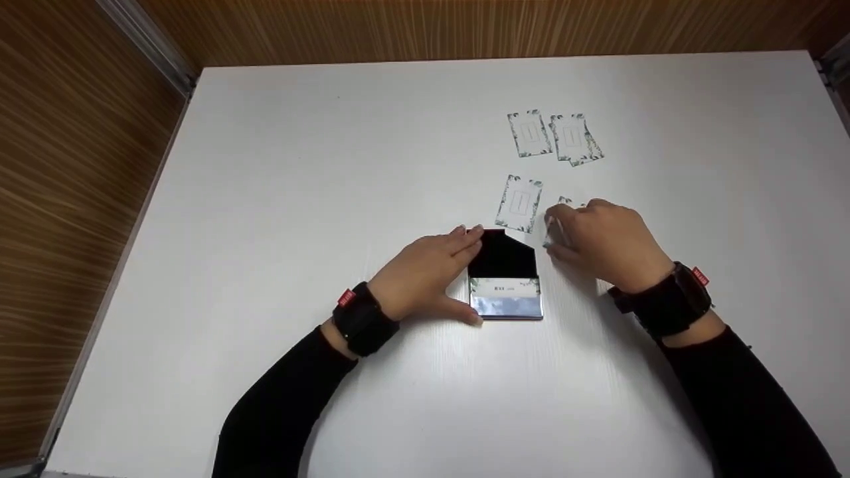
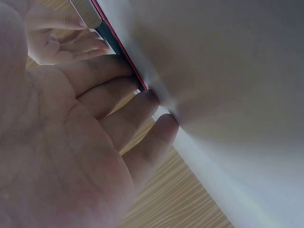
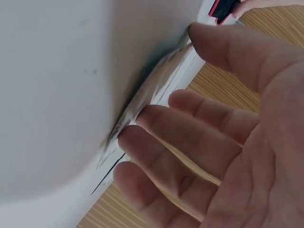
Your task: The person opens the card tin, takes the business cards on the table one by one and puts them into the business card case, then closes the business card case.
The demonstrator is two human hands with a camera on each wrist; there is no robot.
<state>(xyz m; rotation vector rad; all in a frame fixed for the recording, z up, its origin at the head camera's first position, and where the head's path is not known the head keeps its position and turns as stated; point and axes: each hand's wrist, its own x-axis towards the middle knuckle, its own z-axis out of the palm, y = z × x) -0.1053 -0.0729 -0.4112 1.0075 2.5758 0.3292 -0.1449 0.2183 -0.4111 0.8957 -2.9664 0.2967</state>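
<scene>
A card case [image 1: 507, 308] lies on the table with its flap up, showing a black lining, a shiny lower panel and red edging. A white card [image 1: 508, 287] with printed text sticks out of its pocket. My left hand [image 1: 431, 272] steadies the case's left side, thumb at the near corner and fingertips at the far edge. To the right of the case, my right hand [image 1: 607, 242] holds a white card [image 1: 556, 232] by its edges between thumb and fingers. In the right wrist view, that card [image 3: 152, 85] stands slightly bowed against the tabletop.
Several white cards with leafy borders lie farther off: one card [image 1: 520, 204] just beyond the case, another card [image 1: 530, 134] behind it, and overlapping cards [image 1: 571, 137] to its right. Part of a card [image 1: 572, 201] shows behind my right hand. Wood-grain panels [image 1: 465, 30] border the white table [image 1: 299, 166].
</scene>
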